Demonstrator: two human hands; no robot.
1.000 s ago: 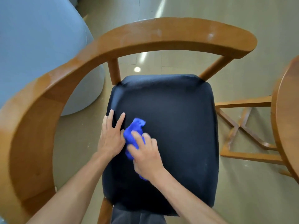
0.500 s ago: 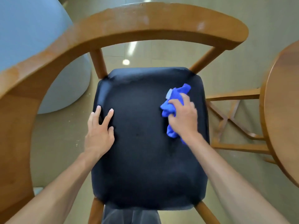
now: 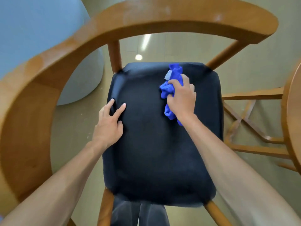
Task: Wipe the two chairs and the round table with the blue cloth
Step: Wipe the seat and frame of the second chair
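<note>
A wooden chair with a curved backrest (image 3: 146,18) and a dark padded seat (image 3: 159,152) fills the view below me. My right hand (image 3: 183,98) is shut on the bunched blue cloth (image 3: 171,88) and presses it on the far right part of the seat. A grey tag shows on the cloth's far end. My left hand (image 3: 109,126) lies flat on the seat's left side, fingers spread. The round wooden table's rim (image 3: 294,111) shows at the right edge, with its crossed leg braces (image 3: 244,118) below. No second chair is in view.
A large pale blue rounded seat (image 3: 40,38) stands on the floor at the upper left, behind the chair's backrest. Beige floor tiles (image 3: 187,46) surround the chair. My dark trouser legs (image 3: 138,214) show under the seat's near edge.
My right hand has swept the cloth from the seat's near left, beside the left hand, across to the far right and then a little farther. The left hand stayed on the seat's left side.
</note>
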